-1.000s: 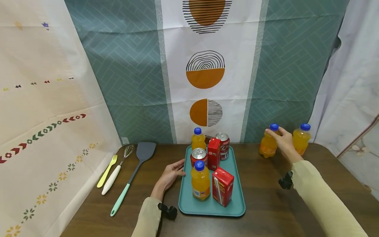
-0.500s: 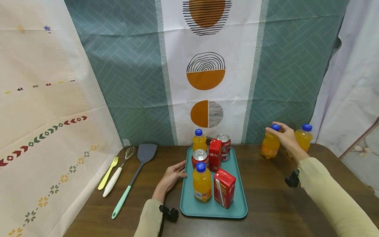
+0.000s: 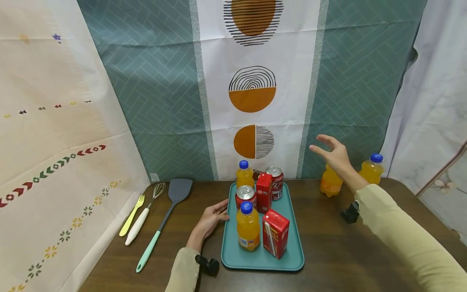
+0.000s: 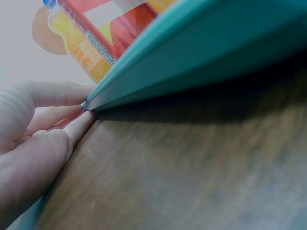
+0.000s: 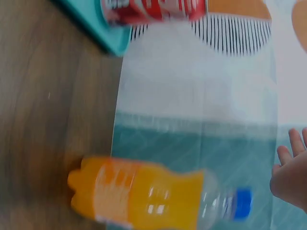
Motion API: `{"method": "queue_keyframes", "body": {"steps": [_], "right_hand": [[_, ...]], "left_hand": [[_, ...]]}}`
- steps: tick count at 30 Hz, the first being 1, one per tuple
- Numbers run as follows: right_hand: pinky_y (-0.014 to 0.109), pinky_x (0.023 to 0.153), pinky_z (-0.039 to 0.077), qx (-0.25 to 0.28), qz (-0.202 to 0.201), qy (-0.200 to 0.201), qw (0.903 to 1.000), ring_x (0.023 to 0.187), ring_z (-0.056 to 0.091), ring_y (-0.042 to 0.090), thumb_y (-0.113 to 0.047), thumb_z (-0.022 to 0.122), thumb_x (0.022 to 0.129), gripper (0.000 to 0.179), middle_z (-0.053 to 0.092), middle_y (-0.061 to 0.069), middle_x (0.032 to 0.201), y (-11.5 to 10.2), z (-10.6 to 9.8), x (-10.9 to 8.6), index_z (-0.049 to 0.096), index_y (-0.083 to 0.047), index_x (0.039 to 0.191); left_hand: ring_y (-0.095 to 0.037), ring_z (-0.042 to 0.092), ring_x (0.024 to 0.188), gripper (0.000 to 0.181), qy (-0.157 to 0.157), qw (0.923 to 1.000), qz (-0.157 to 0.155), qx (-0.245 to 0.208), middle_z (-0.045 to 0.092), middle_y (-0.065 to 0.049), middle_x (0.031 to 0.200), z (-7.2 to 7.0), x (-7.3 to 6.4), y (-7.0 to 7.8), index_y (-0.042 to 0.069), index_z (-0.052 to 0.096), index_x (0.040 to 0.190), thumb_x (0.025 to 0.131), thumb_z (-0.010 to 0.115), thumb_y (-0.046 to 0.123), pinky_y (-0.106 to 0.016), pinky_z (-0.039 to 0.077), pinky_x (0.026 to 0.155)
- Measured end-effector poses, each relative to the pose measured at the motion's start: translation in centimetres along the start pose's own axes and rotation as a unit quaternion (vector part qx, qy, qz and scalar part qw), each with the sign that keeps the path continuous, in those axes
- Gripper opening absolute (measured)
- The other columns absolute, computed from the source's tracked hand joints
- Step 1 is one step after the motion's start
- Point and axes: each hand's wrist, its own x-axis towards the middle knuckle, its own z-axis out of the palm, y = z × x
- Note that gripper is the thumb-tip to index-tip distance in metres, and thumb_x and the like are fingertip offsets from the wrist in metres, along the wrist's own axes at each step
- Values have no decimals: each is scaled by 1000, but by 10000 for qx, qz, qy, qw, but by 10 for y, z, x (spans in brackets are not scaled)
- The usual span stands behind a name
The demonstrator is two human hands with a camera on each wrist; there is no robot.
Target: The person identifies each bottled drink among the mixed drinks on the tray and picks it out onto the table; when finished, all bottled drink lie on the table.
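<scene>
My left hand [image 3: 211,219] is at the left edge of a teal tray [image 3: 230,259]; in the left wrist view its fingertips and thumb [image 4: 79,127] pinch the rim. On the tray stand two orange drink bottles with blue caps, a front one [image 3: 248,229] and a back one [image 3: 244,175], two red drink cartons [image 3: 276,235] and two red cans [image 3: 246,194]. My right hand [image 3: 337,156] hovers with spread fingers, holding nothing, above an orange drink bottle [image 3: 330,183] standing on the table. In the right wrist view that bottle [image 5: 148,191] is apart from the hand [image 5: 292,175].
Another orange drink bottle [image 3: 371,170] stands farther right, partly behind the right arm. To the left lie a yellow fork [image 3: 132,215], a whisk [image 3: 140,223] and a spatula [image 3: 164,221]. A patterned cloth [image 3: 175,101] hangs behind the table [image 3: 321,243].
My right hand has let go of the bottle's cap and risen up and slightly left, leaving the bottle standing. My left hand stays at the tray's edge.
</scene>
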Motion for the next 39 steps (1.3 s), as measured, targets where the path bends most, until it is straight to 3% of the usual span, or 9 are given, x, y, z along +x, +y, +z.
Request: {"method": "queue_keyframes", "body": {"steps": [12,22,29,39], "right_hand": [[52,121,29,512,-384,-847,9944,144,36,35,-24,65,93,59,47,19,149,-35,83,6,43,-3,144],[51,120,31,562,-610,-1865,9790,138,44,36,-21,67,92,58,50,21,145,-53,148,3,45,-2,142],[49,118,36,288,-561,-2077,9762,134,48,36,-21,68,90,59,53,21,142,-51,172,3,46,3,140],[46,104,52,72,-262,-2019,9790,124,57,36,-25,72,88,58,59,19,136,-46,186,9,53,-3,138]], "left_hand": [[-41,33,143,68,-138,9999,36,-31,33,-29,154,-2,1,-1,-9,34,147,83,59,-12,-38,39,111],[-41,34,143,68,-36,10000,9,15,34,-29,153,-2,-1,0,-9,35,146,83,60,-11,-36,42,110],[-41,33,143,68,-141,9999,-12,8,33,-29,153,-1,-2,-4,-8,34,147,85,61,-9,-34,43,110],[-41,34,143,68,-120,9999,11,35,33,-29,154,-1,-2,-1,-8,34,147,84,61,-9,-35,43,110]]}}
